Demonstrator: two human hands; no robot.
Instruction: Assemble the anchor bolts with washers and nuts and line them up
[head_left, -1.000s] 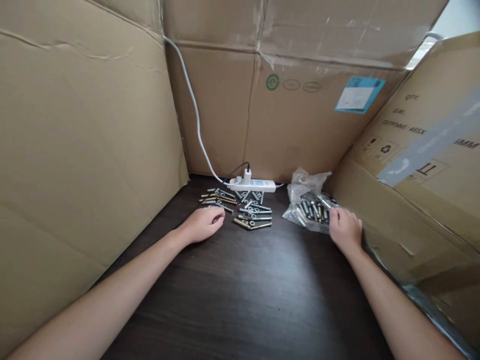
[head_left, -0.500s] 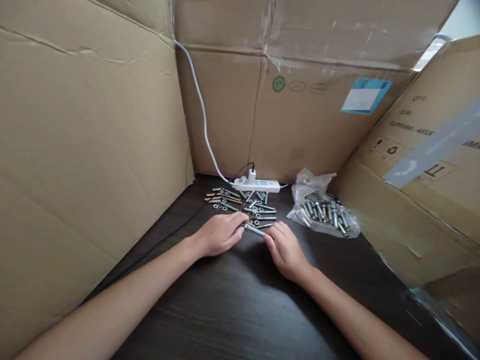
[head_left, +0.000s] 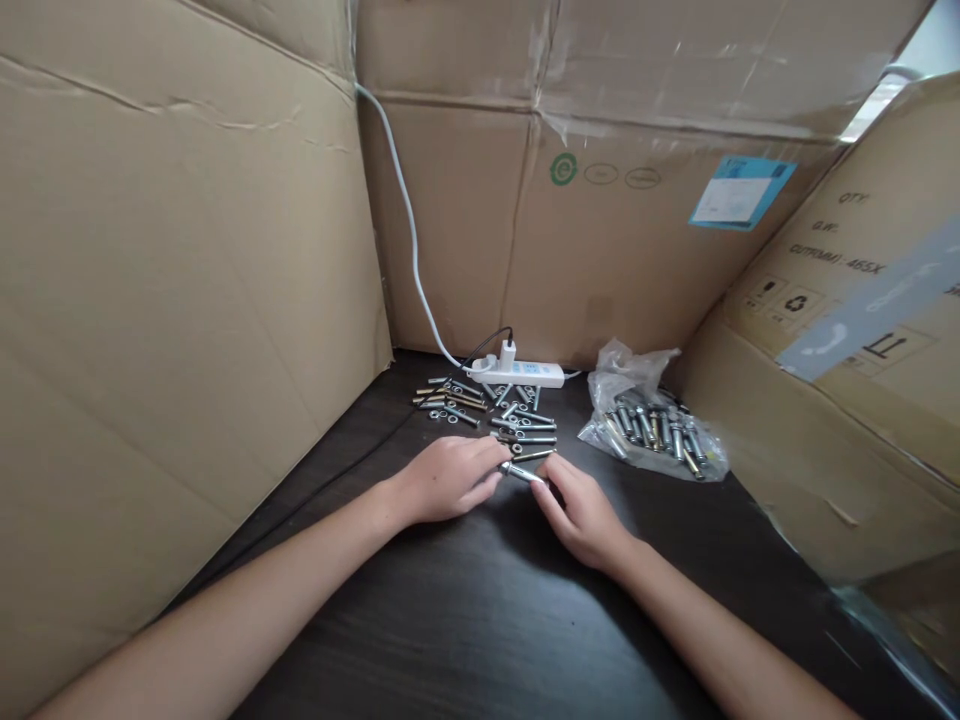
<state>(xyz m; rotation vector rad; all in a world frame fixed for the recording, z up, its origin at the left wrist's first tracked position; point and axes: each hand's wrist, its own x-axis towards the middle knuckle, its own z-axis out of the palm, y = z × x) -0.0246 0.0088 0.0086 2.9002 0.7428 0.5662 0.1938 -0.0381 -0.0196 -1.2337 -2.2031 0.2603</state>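
Note:
A silvery expansion bolt (head_left: 523, 472) spans the gap between my two hands, tilted down to the right. My left hand (head_left: 448, 480) is closed around its left end, where a nut or washer partly shows; the fingertips hide the rest. The right end sits pinched between thumb and fingers of my right hand (head_left: 581, 508). Just beyond the fingers lie loose bolts and sleeves (head_left: 534, 426), some silver and some brass-coloured, with washers and nuts (head_left: 517, 449) among them.
A white power strip (head_left: 525, 374) with a plugged-in adapter stands behind the loose parts. To the right, a clear plastic bag (head_left: 622, 375) holds several bolts. A black cable (head_left: 352, 462) crosses the dark table (head_left: 450, 630) on the left. Cardboard walls (head_left: 450, 220) surround the table.
My left hand has shifted slightly right and closer to my right hand, covering more of the bolt's nut end. Less of the bolt shows between them. The view has moved slightly.

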